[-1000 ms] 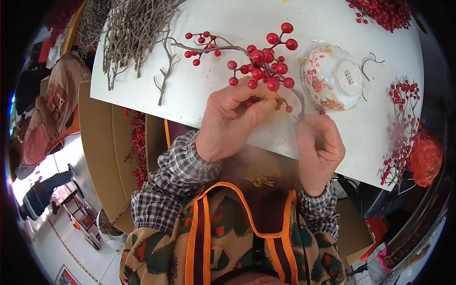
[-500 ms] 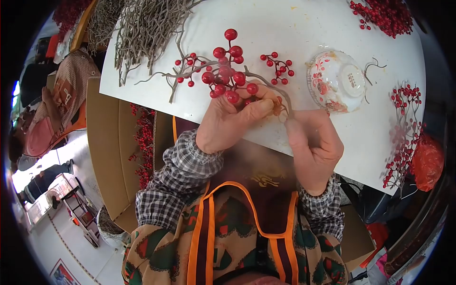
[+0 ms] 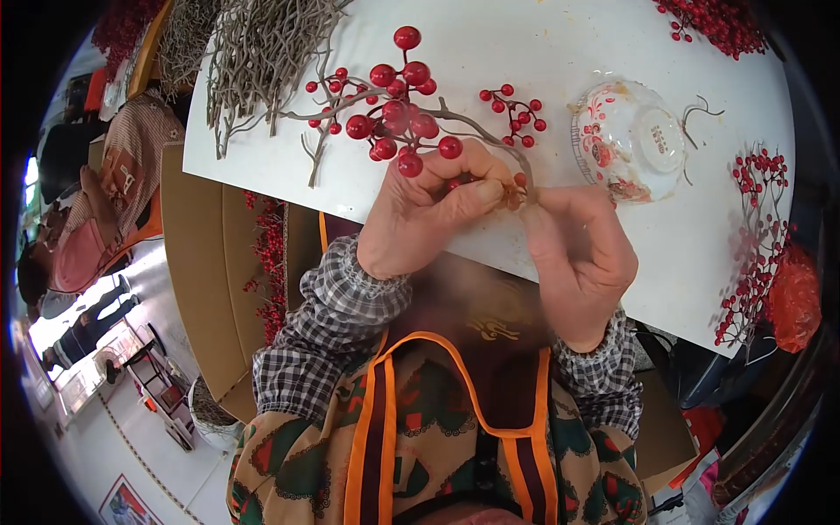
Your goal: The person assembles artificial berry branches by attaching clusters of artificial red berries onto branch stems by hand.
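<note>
In the middle of the head view, my left hand (image 3: 429, 210) is closed, its thumb and finger pinched on a grey-brown twig (image 3: 486, 136) just under a cluster of large red berries (image 3: 398, 122). My right hand (image 3: 584, 258) is closed too, thumb against finger at the twig's lower end. Between the fingertips is a small orange-brown bit (image 3: 512, 194), too blurred to make out. A small red berry sprig (image 3: 516, 114) lies on the table above the hands. The upturned patterned bowl (image 3: 630, 142) is right of it, with brownish smears.
The white table (image 3: 490, 35) bears bare grey twigs (image 3: 262, 61) at the upper left. Red berries (image 3: 722, 26) are piled at the upper right, and berry branches (image 3: 761, 236) lie by the right edge. A cardboard box (image 3: 206, 271) stands left; a seated person (image 3: 109, 210) is beyond.
The berry cluster has shifted up and left with the twig. My hands stay close together at the twig. The bowl and right-hand branches appear slightly further right.
</note>
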A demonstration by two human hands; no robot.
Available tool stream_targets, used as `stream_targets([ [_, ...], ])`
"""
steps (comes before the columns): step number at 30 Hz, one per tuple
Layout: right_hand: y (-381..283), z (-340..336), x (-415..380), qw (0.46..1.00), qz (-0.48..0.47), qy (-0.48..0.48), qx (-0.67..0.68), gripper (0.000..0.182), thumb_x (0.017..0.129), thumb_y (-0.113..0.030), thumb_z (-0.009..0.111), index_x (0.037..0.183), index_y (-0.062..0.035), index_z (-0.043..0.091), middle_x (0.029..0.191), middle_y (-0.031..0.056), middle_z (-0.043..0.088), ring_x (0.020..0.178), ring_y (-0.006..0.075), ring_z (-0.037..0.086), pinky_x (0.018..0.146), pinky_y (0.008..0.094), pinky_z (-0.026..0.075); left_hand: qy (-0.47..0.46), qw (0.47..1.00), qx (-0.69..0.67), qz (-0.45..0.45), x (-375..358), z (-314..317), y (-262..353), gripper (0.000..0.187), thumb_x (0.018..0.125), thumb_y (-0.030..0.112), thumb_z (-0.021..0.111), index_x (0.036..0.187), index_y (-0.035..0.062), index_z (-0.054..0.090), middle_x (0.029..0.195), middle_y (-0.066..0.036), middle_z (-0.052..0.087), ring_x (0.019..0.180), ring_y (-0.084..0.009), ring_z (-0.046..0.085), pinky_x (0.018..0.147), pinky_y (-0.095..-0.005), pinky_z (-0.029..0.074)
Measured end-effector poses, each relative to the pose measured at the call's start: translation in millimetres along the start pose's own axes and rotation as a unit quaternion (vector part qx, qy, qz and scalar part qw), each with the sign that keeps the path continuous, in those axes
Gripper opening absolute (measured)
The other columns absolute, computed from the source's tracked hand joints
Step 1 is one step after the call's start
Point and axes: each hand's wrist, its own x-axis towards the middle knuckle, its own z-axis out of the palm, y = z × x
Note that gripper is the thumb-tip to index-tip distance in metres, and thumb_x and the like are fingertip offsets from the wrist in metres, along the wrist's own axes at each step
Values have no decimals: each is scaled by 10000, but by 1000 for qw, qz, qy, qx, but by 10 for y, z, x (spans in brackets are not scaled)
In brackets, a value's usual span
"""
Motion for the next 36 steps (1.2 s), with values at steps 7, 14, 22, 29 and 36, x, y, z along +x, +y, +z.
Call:
stream_targets([
  [7,36,8,-23,1000,-16,11,11,136,807,1,682,926,-6,616,790,51,583,595,87,516,514,216,403,-4,998,49,25,-16,-20,-45,106,931,70,563,990,2,619,923,-31,605,876,-107,569,780,-253,462],
  [14,0,-15,-9,999,-22,8,-24,150,803,7,686,936,-4,617,811,58,594,602,90,530,516,216,416,31,994,98,48,-19,35,-73,90,894,55,607,934,-24,623,908,-45,591,804,-106,526,722,-245,441],
  [22,48,-46,-31,1000,-5,-4,-4,153,804,5,685,939,-2,614,812,57,591,618,93,540,530,216,423,16,978,178,104,-9,26,-100,129,882,-25,589,986,31,641,876,-12,588,765,-83,514,676,-216,407],
  [29,16,-77,-51,999,-3,-19,-30,161,800,18,682,944,-5,615,820,59,588,625,90,547,531,213,429,46,976,172,123,-18,85,-127,110,863,-30,603,959,13,635,907,-45,609,804,-115,540,708,-248,434],
  [36,20,-62,-58,1000,5,3,-17,161,802,23,680,946,-3,614,830,63,590,625,88,550,527,211,434,40,971,217,92,-15,104,-88,84,846,-13,610,928,-22,628,904,-83,612,849,-165,556,766,-287,447],
])
